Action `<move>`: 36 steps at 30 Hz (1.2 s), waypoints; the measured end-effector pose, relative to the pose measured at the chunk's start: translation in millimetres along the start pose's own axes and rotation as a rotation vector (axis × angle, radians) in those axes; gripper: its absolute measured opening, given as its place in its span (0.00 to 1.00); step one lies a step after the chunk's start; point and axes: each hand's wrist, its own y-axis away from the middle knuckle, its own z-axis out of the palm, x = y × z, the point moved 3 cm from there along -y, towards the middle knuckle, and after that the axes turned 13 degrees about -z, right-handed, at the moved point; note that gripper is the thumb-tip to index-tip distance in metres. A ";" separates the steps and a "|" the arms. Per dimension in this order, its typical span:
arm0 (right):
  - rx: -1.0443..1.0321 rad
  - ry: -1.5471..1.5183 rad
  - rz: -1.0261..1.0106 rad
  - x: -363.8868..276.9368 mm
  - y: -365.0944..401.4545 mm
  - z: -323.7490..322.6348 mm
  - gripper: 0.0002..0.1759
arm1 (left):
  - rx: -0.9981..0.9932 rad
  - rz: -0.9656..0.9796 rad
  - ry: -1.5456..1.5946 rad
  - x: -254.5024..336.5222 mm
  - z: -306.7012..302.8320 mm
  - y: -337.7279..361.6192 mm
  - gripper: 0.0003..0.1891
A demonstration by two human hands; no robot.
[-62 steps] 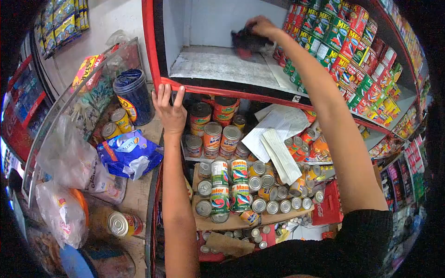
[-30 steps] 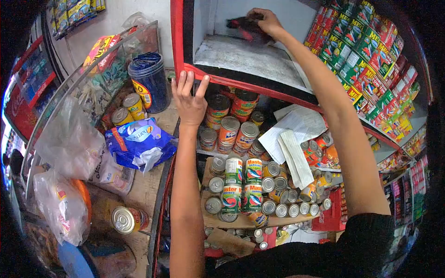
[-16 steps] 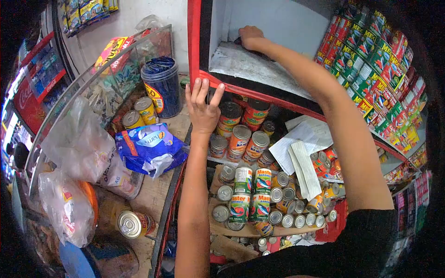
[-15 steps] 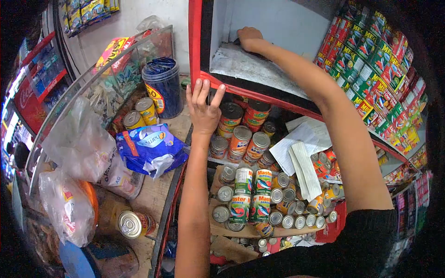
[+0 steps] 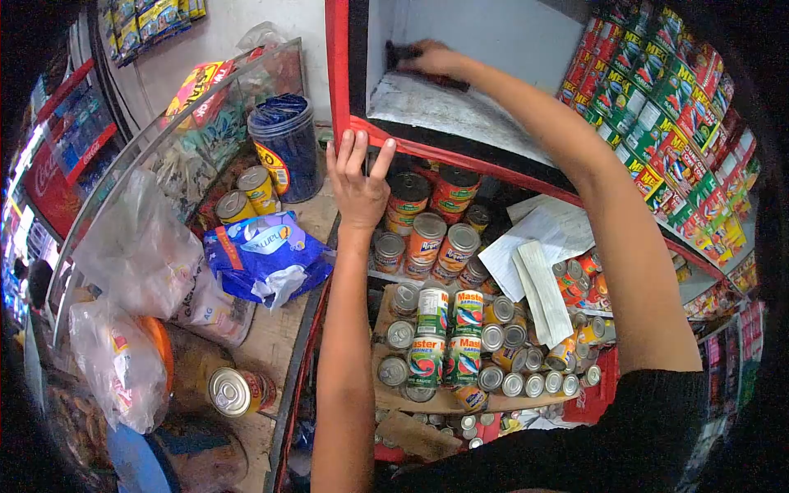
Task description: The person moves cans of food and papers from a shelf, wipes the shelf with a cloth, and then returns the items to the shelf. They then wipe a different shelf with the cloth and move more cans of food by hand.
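Observation:
My left hand [image 5: 360,177] rests its spread fingertips on the red-taped front edge [image 5: 444,160] of the upper compartment. Inside that compartment, my right hand [image 5: 436,62] is closed around a dark brush-like object [image 5: 403,57], blurred by motion and low against the dusty shelf floor [image 5: 460,111]. Part of the object sticks out on both sides of the hand. Below the edge stand orange-labelled cans [image 5: 427,238] and stacked green and red sardine cans [image 5: 427,357]. White papers [image 5: 542,255] lie to their right.
Stacked cans [image 5: 649,115] fill the right shelf. At left are a blue tissue pack [image 5: 267,255], a jar with a blue lid [image 5: 283,148], plastic bags [image 5: 119,361], a single can [image 5: 234,392] and a glass panel edge [image 5: 123,177]. Sachets [image 5: 152,25] hang at the upper left.
My right hand has shifted slightly left and down, and more of the dark object shows. The camera view has moved a little; my left hand stays on the edge.

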 end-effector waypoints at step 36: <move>-0.992 -0.172 -0.119 -106.0 111.5 -122.6 0.17 | 0.013 0.026 -0.041 0.8 0.7 -0.1 0.33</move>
